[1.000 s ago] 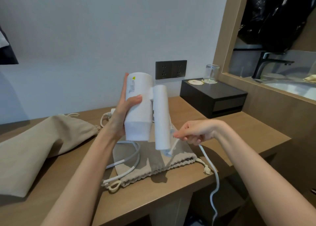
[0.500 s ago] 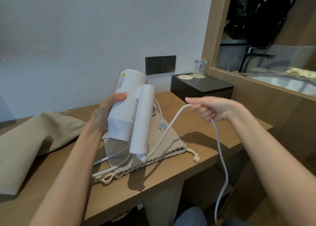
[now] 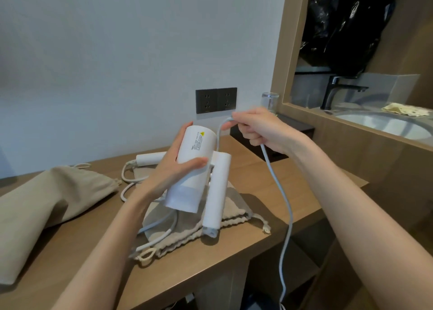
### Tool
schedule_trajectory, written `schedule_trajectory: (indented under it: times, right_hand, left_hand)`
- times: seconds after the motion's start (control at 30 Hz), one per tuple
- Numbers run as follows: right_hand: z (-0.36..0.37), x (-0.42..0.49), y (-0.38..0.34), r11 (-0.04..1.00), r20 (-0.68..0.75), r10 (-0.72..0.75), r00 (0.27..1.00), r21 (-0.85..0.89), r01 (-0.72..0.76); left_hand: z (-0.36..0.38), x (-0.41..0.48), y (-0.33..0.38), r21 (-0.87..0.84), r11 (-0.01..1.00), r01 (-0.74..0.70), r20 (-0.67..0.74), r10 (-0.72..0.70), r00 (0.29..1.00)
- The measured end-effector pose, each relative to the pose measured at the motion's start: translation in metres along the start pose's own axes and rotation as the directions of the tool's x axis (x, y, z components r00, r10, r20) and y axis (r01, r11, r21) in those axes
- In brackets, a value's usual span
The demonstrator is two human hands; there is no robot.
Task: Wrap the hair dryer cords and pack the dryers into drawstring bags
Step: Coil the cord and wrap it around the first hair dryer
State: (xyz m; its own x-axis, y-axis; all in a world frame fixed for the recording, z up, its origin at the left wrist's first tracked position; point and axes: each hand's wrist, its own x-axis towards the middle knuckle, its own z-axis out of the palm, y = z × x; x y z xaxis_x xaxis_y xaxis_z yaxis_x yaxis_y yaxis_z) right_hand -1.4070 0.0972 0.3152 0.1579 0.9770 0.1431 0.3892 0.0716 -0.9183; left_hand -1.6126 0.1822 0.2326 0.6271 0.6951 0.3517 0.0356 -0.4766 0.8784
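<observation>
1. A beige bag point(image 3: 54, 204) lies slack at the left of the desk point(image 3: 46, 251), apparently waiting to be filled.
2. Behind it a second dryer point(image 3: 151, 158) rests on its side, its loose cord point(image 3: 126, 181) not yet wound.
3. The left hand point(image 3: 164, 176) grips the barrel of the dryer point(image 3: 189, 181) being worked on, fingers and thumb curled round it. The dryer is held above the desk with its handle folded alongside, likely so cord can pass around it.
4. Directly beneath lies another bag point(image 3: 185, 232), probably placed there to be within reach.
5. This dryer's cord point(image 3: 275, 185) rises behind the barrel and hangs off the desk edge.
6. The right hand point(image 3: 262, 131) pinches that cord, its other fingers curled over it, lifted high to draw a loop.
7. Count: two dryers, two bags, two cords.
</observation>
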Motion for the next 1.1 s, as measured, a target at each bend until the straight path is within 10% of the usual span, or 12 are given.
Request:
schedule_trajectory:
  times: [0.3, 0.67, 0.87, 1.1]
  right_hand:
    - [0.074, -0.015, -0.011, 0.863, 0.119, -0.292, 0.949, -0.396, 0.315]
    - [0.129, -0.020, 0.049, 0.636, -0.114, -0.467, 0.877, -0.732, 0.244]
    - [0.122, -0.009, 0.059, 0.629, -0.248, -0.541, 0.803, -0.754, 0.191]
    - [0.085, -0.005, 0.073, 0.627, -0.215, -0.606, 0.766, -0.722, 0.293]
  left_hand:
    - [-0.002, 0.012, -0.008, -0.161, 0.975, -0.150, -0.635, 0.014, 0.772]
    - [-0.002, 0.015, -0.006, -0.652, 0.728, -0.213, -0.676, -0.430, 0.599]
    - [0.005, 0.016, -0.001, -0.785, 0.595, -0.171, -0.525, -0.493, 0.694]
    - [-0.015, 0.012, -0.006, -0.667, 0.744, 0.051, -0.324, -0.351, 0.879]
